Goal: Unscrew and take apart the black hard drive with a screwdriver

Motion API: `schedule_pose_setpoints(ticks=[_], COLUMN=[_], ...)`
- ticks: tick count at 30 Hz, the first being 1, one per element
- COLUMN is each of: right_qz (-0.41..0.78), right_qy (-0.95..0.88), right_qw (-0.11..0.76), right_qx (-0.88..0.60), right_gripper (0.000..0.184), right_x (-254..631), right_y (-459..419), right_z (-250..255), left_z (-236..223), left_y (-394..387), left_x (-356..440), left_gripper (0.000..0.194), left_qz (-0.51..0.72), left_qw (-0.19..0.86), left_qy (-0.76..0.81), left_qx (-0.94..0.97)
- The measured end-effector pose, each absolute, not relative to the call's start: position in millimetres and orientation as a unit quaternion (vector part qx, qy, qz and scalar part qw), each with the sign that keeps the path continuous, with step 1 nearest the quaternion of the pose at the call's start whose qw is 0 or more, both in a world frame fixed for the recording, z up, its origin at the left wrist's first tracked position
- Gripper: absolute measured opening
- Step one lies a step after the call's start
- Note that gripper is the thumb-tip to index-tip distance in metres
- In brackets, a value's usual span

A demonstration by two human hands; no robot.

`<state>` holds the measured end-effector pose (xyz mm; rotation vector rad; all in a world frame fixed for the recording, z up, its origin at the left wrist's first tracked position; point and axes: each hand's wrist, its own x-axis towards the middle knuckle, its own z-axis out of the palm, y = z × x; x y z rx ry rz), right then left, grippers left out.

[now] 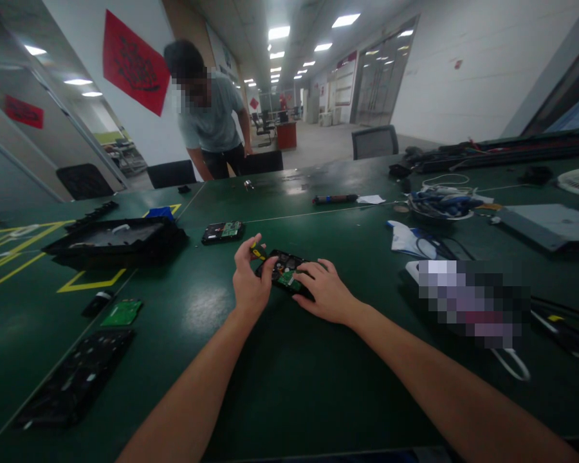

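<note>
A black hard drive (pixel 285 267) with a green circuit board lies on the dark green table (pixel 289 386) in front of me. My left hand (pixel 249 283) holds a small yellow-and-black screwdriver (pixel 257 252) at the drive's left edge. My right hand (pixel 324 290) rests flat on the drive's right side, fingers spread over it. A second hard drive (pixel 222 231) with a green board sits a little farther back, to the left.
A black tray (pixel 113 241) and loose green board (pixel 121 313) lie at left, a dark panel (pixel 77 379) near the front left. Cables, a bowl of parts (pixel 439 202) and a grey box (pixel 550 225) crowd the right. A person in a grey shirt (pixel 212 116) leans over the far edge.
</note>
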<state>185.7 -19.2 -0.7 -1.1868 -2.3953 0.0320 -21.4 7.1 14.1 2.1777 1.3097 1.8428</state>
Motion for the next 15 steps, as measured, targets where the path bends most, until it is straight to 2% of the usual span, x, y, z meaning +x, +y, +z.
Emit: schedule_pose_setpoints(ticks=[6, 15], right_qz=[0.031, 0.037], right_qy=[-0.868, -0.866], right_qw=[0.227, 0.223], right_qx=[-0.439, -0.446], right_gripper=[0.040, 0.040], right_x=[185.4, 185.9], right_y=[-19.7, -20.9], right_z=[0.4, 1.5], left_z=[15.6, 15.0], left_y=[7.5, 12.5], left_x=[-19.6, -24.8], left_gripper=[0.050, 0.052], left_qz=[0.593, 0.561], left_qw=[0.025, -0.007], left_qy=[0.381, 0.403], left_qx=[0.709, 0.723])
